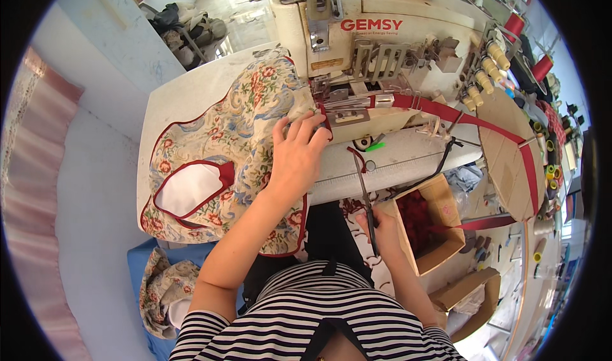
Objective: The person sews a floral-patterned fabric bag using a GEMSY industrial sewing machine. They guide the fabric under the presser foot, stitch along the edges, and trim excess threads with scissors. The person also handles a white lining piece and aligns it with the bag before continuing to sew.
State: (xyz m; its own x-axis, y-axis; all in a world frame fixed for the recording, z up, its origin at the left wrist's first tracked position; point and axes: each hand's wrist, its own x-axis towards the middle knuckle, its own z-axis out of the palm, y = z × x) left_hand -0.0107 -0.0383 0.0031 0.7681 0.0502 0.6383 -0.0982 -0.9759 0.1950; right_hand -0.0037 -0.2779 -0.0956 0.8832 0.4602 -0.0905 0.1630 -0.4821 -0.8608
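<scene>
A floral tapestry-like cloth piece (245,131) with dark red bound edges lies across the left of the sewing table, its front edge hanging toward my lap. An oval opening in it, edged in red, shows white inside. On its right edge, beside the sewing machine (414,23), rests my left hand (296,157), fingers apart and bent over the cloth. In my right hand (385,230), low in front of the table, is a pair of scissors (368,202), blades pointing away from me. Red binding tape (440,109) runs into the metal folder on the machine.
A cardboard box (440,233) of dark red material stands open at the right, another carton (475,300) below it. Thread cones (494,55) line the machine's right side. More floral cloth (167,284) lies on a blue surface at lower left. Something bright green (376,147) sits near the needle area.
</scene>
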